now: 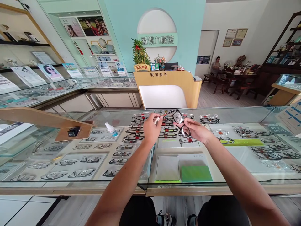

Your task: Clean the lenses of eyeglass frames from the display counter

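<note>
My right hand (197,129) is closed on a pair of black-framed glasses (181,123), holding them upright above the glass counter (235,175). My left hand (151,126) is closed around a small white object (156,119), its tip close to the left side of the glasses. Both hands hover over rows of dark-framed glasses laid out inside the showcase (138,130). A small white spray bottle with a blue base (111,129) lies on the counter glass to the left of my left hand.
A green cloth (196,173) and a grey pad (167,168) lie under the glass near me. A wooden stand with a small black device (73,131) sits at the left. Behind the counter stands a wooden cashier desk (164,89). A person sits at a table at the far right (215,66).
</note>
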The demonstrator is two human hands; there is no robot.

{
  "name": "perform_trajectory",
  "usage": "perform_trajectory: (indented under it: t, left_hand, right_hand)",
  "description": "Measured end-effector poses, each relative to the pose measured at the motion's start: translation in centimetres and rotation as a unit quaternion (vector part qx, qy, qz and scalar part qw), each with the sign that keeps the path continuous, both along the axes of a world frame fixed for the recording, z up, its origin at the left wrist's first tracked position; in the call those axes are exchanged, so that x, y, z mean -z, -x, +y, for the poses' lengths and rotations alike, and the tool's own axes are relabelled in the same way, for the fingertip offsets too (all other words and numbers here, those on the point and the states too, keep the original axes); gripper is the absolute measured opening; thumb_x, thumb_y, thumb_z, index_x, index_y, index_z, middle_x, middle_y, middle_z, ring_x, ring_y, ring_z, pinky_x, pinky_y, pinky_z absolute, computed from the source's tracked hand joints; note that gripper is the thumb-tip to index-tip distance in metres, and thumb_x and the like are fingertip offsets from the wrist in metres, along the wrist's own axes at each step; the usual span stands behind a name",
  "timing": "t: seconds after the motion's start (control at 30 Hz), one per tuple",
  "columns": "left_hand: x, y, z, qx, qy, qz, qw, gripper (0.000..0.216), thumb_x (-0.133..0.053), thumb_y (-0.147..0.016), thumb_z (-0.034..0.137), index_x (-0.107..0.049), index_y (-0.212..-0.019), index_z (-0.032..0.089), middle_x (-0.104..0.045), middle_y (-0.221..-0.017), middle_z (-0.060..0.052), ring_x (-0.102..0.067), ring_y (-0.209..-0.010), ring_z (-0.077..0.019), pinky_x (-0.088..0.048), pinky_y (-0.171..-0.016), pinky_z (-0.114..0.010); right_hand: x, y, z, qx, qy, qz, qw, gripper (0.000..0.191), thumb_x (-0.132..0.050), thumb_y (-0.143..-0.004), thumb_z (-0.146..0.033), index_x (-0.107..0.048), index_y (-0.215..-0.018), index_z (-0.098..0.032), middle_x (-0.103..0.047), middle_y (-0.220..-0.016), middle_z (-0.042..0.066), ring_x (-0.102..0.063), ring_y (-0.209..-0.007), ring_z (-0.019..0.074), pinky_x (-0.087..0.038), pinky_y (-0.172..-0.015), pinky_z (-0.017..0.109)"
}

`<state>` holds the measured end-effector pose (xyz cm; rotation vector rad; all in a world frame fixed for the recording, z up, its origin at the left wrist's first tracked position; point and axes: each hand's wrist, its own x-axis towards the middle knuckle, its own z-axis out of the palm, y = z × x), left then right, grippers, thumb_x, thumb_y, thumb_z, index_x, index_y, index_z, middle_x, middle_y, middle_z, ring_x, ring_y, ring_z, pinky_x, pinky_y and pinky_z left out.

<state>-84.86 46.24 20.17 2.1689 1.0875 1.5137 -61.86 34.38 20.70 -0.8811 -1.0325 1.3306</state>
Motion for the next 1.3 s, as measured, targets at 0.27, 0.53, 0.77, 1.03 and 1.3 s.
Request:
perform_trajectory:
  t: [0.27,0.53,0.77,1.03,1.3]
  left_hand:
    - [0.1,-1.2,-2.6,0.198,-0.055,0.173,0.963,0.033,-0.061,-0.105,0.039,-0.079,-0.132,0.031,-0.078,-0.098,-0.007,-0.071,-0.084,-0.0224,-0.051,-0.078,-0.031]
    - [0.4,-1.5,-3.1,0.177,-0.061,0.198,0.962,0.03,-0.063,-0.105,0.039,-0.079,-0.131,0.033,-0.078,-0.1,-0.007,-0.072,-0.087,-0.0228,-0.05,-0.076,-0.03]
    - [0.2,-1.4,-3.0,0.188,-0.06,0.189,0.962,0.018,-0.062,-0.105,0.033,-0.077,-0.113,0.029,-0.08,-0.106,-0.006,-0.075,-0.089,-0.0223,-0.046,-0.073,-0.031]
    - [-0.7,-1.1,-3.8,0.237,0.033,0.159,0.958,0.028,-0.071,-0.098,0.041,-0.068,-0.123,0.028,-0.071,-0.103,-0.004,-0.067,-0.081,-0.0195,-0.048,-0.076,-0.031]
    - [-2.2,0.3,-3.9,0.414,0.467,0.159,0.765,0.035,-0.064,-0.08,0.03,-0.05,-0.112,0.028,-0.062,-0.099,0.001,-0.059,-0.075,-0.0174,-0.045,-0.064,-0.028]
  right_hand:
    - [-0.8,-0.2,-0.2,0.055,-0.062,-0.053,0.995,0.045,-0.082,-0.088,-0.07,-0.063,-0.093,-0.029,-0.083,-0.131,0.009,-0.076,-0.12,0.0301,-0.059,-0.094,0.046]
    - [-0.6,0.3,-0.2,0.045,-0.077,0.019,0.996,0.039,-0.082,-0.091,-0.062,-0.061,-0.094,-0.03,-0.078,-0.144,0.006,-0.07,-0.139,0.0301,-0.055,-0.115,0.053]
    - [-0.9,-0.8,0.1,0.122,-0.105,0.055,0.985,0.035,-0.082,-0.091,-0.059,-0.062,-0.095,-0.031,-0.078,-0.13,0.005,-0.072,-0.132,0.0288,-0.058,-0.113,0.05]
    - [-1.0,-1.7,0.1,0.142,-0.105,0.061,0.982,0.03,-0.08,-0.092,-0.058,-0.065,-0.093,-0.032,-0.078,-0.118,0.002,-0.073,-0.124,0.0275,-0.06,-0.109,0.05]
    - [-1.7,-3.0,0.1,0.152,-0.103,0.154,0.971,0.026,-0.091,-0.086,-0.046,-0.071,-0.092,-0.029,-0.076,-0.094,0.0,-0.076,-0.102,0.0198,-0.066,-0.087,0.031]
